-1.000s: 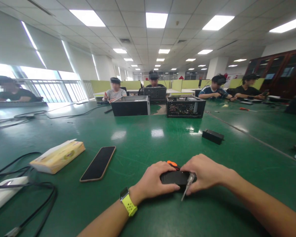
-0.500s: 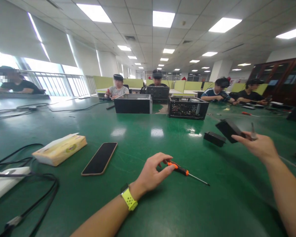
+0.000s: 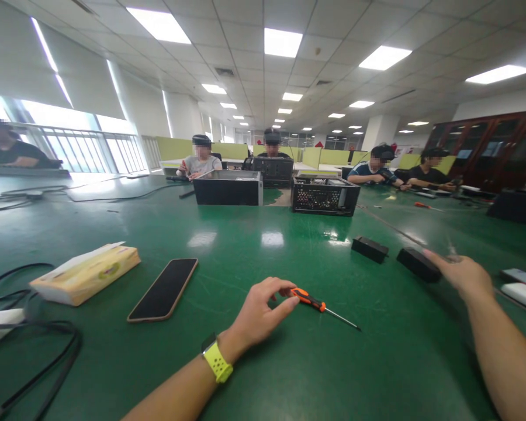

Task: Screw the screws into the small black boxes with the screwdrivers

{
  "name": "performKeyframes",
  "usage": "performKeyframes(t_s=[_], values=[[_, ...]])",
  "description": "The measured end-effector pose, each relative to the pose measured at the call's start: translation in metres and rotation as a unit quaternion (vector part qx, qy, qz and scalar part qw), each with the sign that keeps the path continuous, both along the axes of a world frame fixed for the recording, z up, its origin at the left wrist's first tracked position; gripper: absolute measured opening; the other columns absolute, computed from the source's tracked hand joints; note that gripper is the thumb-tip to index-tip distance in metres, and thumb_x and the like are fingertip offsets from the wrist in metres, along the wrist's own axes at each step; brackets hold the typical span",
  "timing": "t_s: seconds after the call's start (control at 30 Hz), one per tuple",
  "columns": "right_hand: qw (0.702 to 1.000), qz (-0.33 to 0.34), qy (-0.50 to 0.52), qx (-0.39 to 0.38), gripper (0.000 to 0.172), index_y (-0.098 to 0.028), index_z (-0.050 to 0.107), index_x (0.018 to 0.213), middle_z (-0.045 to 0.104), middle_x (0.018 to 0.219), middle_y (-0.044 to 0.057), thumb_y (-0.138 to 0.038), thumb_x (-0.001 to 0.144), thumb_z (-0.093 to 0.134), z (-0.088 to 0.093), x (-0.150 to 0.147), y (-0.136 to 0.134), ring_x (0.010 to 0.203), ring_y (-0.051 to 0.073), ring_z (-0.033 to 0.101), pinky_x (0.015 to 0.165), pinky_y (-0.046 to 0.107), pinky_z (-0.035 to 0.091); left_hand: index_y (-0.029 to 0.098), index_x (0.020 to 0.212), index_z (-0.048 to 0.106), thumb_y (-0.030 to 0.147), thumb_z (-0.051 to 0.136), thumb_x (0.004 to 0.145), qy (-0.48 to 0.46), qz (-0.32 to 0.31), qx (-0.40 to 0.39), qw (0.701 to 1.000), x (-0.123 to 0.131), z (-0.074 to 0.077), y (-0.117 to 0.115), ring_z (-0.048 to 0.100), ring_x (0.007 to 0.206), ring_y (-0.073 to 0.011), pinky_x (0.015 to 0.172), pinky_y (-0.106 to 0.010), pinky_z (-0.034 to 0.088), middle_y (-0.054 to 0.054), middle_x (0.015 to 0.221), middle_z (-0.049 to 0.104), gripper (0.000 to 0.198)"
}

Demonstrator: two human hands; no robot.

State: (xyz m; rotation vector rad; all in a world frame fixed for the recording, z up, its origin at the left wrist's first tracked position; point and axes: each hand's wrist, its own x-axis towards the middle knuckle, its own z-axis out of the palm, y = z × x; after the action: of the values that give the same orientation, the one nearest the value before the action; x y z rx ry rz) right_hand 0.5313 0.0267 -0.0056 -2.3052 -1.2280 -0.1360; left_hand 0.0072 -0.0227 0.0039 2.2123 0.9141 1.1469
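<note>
My left hand, wearing a yellow-green watch strap, rests at the table's middle. Its thumb and fingertips pinch the handle end of an orange and black screwdriver, whose shaft points away to the right. On the right, my right hand has its thumb and fingers at the right end of a black rectangular box, low at the table surface. Motion smears these fingers, and a blurred greyish thing shows above them. A second, similar black box lies just left of the first, apart from it.
A phone and a tissue pack lie left, beside black cables. Farther off stand a black case and a perforated metal case. Several people sit around the green table. Another screwdriver lies far right.
My right hand has lowered the black box from a tilted hold above the table to the surface, beside the other box. My left hand keeps its pinch on the screwdriver. The view has shifted slightly.
</note>
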Motion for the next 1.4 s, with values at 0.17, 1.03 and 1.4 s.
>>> performKeyframes(t_s=[0.17,1.03,1.4], values=[[0.993,-0.095,0.071,-0.025,0.085,-0.013,0.064,0.122,0.058,0.115,0.034,-0.078,0.074,0.036,0.017,-0.030,-0.001,0.104,0.052,0.056,0.062,0.052,0.044,0.017,0.103,0.067,0.034,0.058,0.088,0.015,0.003,0.000,1.000,0.000,-0.002,0.000,0.059,0.079,-0.0160,0.072,-0.028,0.047,-0.005,0.091,0.068,0.025],[0.707,0.702,0.080,0.012,0.046,-0.020,0.054,0.132,0.061,0.111,0.010,-0.044,0.094,0.046,0.009,-0.295,-0.026,0.098,0.022,0.058,0.088,0.036,0.045,0.021,0.130,0.051,0.046,0.073,0.072,0.101,0.074,0.041,0.991,-0.005,-0.008,0.005,0.058,0.106,-0.0271,0.094,-0.042,0.045,-0.010,0.117,0.063,0.066],[0.922,0.376,-0.042,-0.084,0.032,-0.020,0.068,0.090,0.067,0.073,0.004,-0.046,0.087,0.051,-0.013,-0.240,0.012,0.065,0.020,0.060,0.057,0.027,0.039,0.022,0.112,0.062,0.038,0.076,0.070,0.155,-0.040,0.037,0.986,-0.004,-0.005,0.000,0.059,0.092,-0.0222,0.082,-0.033,0.046,-0.004,0.103,0.066,0.047]])
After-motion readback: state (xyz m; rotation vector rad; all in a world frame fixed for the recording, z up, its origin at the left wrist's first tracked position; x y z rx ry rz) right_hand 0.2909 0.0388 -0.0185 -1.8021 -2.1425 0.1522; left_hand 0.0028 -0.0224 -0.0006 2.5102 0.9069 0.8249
